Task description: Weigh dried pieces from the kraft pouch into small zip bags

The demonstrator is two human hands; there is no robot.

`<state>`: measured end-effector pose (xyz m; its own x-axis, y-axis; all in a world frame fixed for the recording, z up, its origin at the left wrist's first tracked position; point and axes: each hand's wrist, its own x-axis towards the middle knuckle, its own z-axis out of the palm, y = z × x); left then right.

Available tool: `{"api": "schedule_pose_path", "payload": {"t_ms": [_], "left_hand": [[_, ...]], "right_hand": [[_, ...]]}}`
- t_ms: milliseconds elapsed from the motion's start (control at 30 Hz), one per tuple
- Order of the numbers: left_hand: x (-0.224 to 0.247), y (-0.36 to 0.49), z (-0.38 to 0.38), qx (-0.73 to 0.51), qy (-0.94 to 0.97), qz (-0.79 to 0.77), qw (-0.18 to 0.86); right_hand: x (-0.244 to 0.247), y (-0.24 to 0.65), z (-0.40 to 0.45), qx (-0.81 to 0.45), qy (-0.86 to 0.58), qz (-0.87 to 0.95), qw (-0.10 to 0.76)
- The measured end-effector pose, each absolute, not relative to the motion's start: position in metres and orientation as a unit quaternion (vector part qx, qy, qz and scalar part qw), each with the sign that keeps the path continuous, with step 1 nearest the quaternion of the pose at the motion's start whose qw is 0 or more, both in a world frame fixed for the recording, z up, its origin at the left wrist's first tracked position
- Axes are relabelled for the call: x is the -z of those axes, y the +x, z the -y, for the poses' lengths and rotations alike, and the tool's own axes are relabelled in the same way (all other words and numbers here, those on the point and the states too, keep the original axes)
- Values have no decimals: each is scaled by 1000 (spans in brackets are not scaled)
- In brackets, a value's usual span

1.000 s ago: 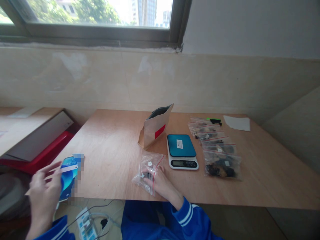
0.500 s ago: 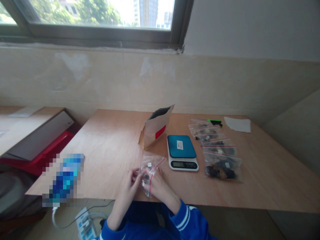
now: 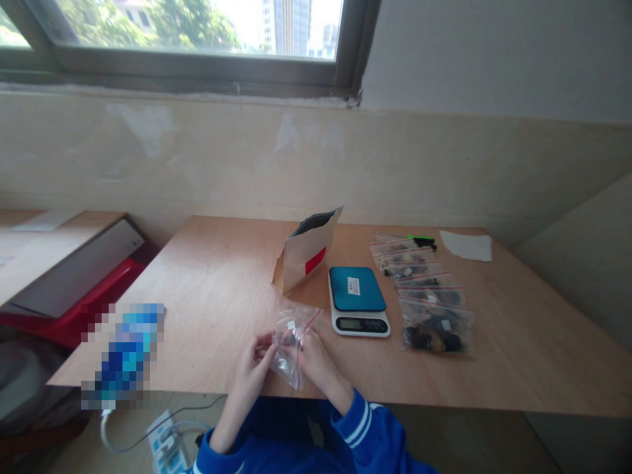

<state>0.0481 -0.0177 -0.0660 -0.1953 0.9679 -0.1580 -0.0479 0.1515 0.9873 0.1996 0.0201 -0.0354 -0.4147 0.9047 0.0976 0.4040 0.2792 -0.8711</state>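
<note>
A clear zip-lock bag point(image 3: 289, 368) with a red seal line and a small white label is held low over the front edge of the table. Its mouth faces right. My left hand point(image 3: 257, 355) pinches the bag's left side, thumb in front. At the mouth, the curled fingers of my right hand point(image 3: 315, 357) meet the red seal line. A small dark speck shows by those fingertips, too small to name. Just beyond the hands stand a kitchen scale point(image 3: 359, 289) with a blue platform and an upright kraft paper pouch point(image 3: 307, 253), its top open.
Several filled zip-lock bags point(image 3: 434, 332) lie in an overlapping row right of the scale. Behind them are a green-and-black tool point(image 3: 423, 242) and a white paper sheet point(image 3: 467, 246). A blurred-out device point(image 3: 128, 355) with a cable lies at the table's left edge.
My right fingers have drawn slightly back toward the bag's mouth, and the clear bag looks more spread out between the hands. The view has shifted very slightly.
</note>
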Motion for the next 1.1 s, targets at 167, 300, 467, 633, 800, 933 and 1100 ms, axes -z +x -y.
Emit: {"api": "schedule_pose_path", "payload": {"t_ms": [167,300,467,633,800,933,1100], "left_hand": [[59,46,19,-540,351,-567,514],[52,48,19,-552,352,-554,514],[46,57,21,-549,374,-541,516],[48,61,22,-549,315,-559,535],[44,52,19,-578,234,-581,524],[33,28,14,-559,251,-622,487],[35,-23,3,-513,336,-704,357]], "right_hand": [[42,204,-22,-377,-484,741,273],[45,207,-24,-363,-474,757,265],[45,207,-23,-398,-431,755,293],[44,208,-23,-409,-431,746,301],[35,212,-21,-383,-444,726,360],[21,224,-20,-455,-436,659,410],[-36,255,-54,-439,-396,636,496]]}}
